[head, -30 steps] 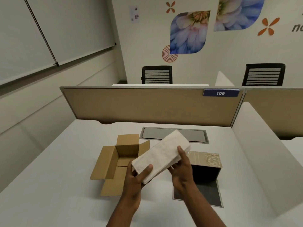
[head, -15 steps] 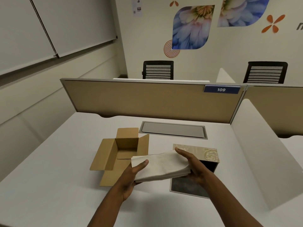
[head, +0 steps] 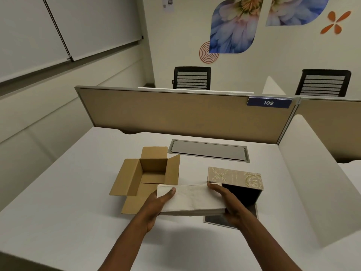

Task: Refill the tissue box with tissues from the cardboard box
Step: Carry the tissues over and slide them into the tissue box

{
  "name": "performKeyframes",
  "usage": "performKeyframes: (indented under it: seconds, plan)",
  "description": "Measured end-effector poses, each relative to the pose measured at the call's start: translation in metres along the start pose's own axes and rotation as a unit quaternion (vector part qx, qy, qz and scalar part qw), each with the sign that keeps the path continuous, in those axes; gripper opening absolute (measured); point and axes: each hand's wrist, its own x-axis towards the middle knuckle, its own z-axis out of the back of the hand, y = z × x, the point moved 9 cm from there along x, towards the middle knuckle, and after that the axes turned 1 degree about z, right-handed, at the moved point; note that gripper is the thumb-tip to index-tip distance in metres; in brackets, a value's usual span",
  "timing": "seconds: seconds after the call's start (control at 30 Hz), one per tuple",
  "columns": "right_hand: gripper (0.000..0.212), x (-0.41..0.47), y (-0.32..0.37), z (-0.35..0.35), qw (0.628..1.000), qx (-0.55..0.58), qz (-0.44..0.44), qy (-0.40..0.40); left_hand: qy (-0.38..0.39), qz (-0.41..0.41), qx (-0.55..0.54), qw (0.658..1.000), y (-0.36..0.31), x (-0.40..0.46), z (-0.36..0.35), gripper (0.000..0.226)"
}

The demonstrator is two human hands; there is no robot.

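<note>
I hold the tissues (head: pixel 192 200), a flat white stack, level above the bench (head: pixel 68 202) between the carton (head: pixel 148 173) and the tissue box (head: pixel 235 178), its right end at the tissue box's dark open side. My left hand (head: pixel 156 204) has its grip clamped on the stack's left end, thumb on top, and my right hand (head: pixel 229 202) has its grip clamped on the right end, fingers lying along the far edge. The carton sits just left with its flaps spread and inside bare, while the tissue box's patterned top faces up and its lid (head: pixel 216 221) lies flat on the bench under my right hand.
</note>
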Motion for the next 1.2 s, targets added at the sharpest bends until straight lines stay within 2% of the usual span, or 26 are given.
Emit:
performKeyframes:
  seconds: [0.13, 0.23, 0.33, 0.47, 0.63, 0.8, 0.87, 0.97, 1.2]
  plan:
    - [0.048, 0.001, -0.006, 0.010, 0.999, 0.010, -0.001, -0.032, -0.027, -0.029, 0.027, 0.999, 0.001, -0.001, -0.001, 0.032]
    - [0.045, -0.001, -0.011, 0.021, 0.999, 0.015, -0.007, -0.038, -0.013, -0.037, 0.036, 0.999, 0.004, -0.002, -0.003, 0.044]
    - [0.043, -0.004, -0.016, 0.033, 0.998, -0.033, 0.002, -0.051, 0.021, 0.007, 0.051, 0.998, 0.016, -0.003, -0.011, 0.066]
    - [0.042, -0.008, -0.025, 0.046, 0.993, -0.094, 0.034, -0.063, 0.041, 0.087, 0.047, 0.994, 0.034, -0.002, -0.029, 0.070]
    - [0.047, -0.019, -0.045, 0.075, 0.993, -0.087, 0.012, -0.077, 0.089, 0.125, -0.026, 0.988, 0.057, 0.003, -0.047, 0.055]
    - [0.053, -0.027, -0.064, 0.082, 0.996, -0.084, -0.012, -0.028, 0.075, 0.085, 0.075, 0.991, 0.079, 0.013, -0.064, 0.049]
    - [0.050, -0.027, -0.069, 0.093, 0.996, -0.082, -0.019, -0.026, 0.063, 0.080, 0.076, 0.992, 0.087, 0.015, -0.070, 0.042]
    - [0.043, -0.027, -0.077, 0.114, 0.996, -0.074, -0.031, -0.039, 0.055, 0.062, 0.079, 0.993, 0.094, 0.020, -0.080, 0.038]
    - [0.045, -0.016, -0.089, 0.157, 0.992, -0.047, -0.050, -0.104, 0.086, 0.029, 0.089, 0.992, 0.097, 0.033, -0.119, 0.033]
